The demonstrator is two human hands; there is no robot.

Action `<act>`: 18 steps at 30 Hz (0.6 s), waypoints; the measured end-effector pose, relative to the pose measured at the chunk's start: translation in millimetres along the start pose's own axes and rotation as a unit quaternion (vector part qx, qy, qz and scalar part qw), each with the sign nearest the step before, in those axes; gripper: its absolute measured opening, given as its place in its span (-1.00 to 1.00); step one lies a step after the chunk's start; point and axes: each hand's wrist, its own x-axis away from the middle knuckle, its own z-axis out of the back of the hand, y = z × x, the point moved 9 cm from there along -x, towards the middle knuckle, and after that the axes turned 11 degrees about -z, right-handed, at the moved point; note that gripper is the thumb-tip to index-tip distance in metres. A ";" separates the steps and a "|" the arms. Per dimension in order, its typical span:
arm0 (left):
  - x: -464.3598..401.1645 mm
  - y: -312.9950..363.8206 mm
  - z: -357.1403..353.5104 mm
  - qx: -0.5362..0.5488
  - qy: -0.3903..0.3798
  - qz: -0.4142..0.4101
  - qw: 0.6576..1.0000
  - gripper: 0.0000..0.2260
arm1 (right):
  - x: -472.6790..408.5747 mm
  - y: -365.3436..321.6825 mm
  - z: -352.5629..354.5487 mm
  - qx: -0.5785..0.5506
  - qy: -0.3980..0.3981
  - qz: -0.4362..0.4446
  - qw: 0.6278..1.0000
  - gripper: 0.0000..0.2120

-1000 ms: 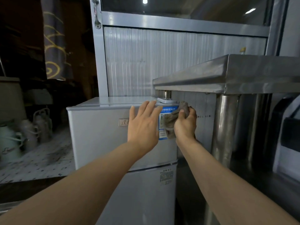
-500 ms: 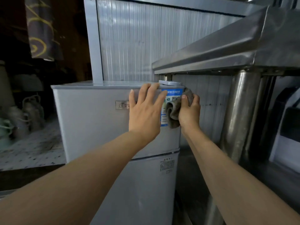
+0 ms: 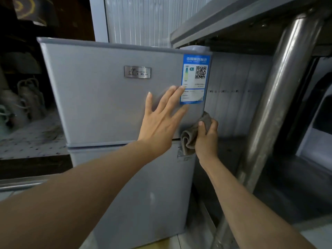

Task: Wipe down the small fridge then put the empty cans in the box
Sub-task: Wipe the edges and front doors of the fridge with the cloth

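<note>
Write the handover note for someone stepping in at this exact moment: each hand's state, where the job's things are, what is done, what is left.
Left hand: open, fingers spread flat on the fridge upper door.
Right hand: grips the grey cloth at the upper door's lower right edge, below the blue label.
Done: wiping is under way; how much is covered cannot be told.
Left: finish the wipe-down, then box the cans. Neither cans nor box are in view.

Steel table leg [image 3: 280, 105] stands near ribbed wall panel [image 3: 140, 20].
</note>
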 end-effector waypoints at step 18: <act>70.0 43.6 -64.3 -0.059 -0.020 -0.096 0.993 -0.36 | 20.4 88.6 12.9 -0.006 0.041 -0.071 0.997 -0.70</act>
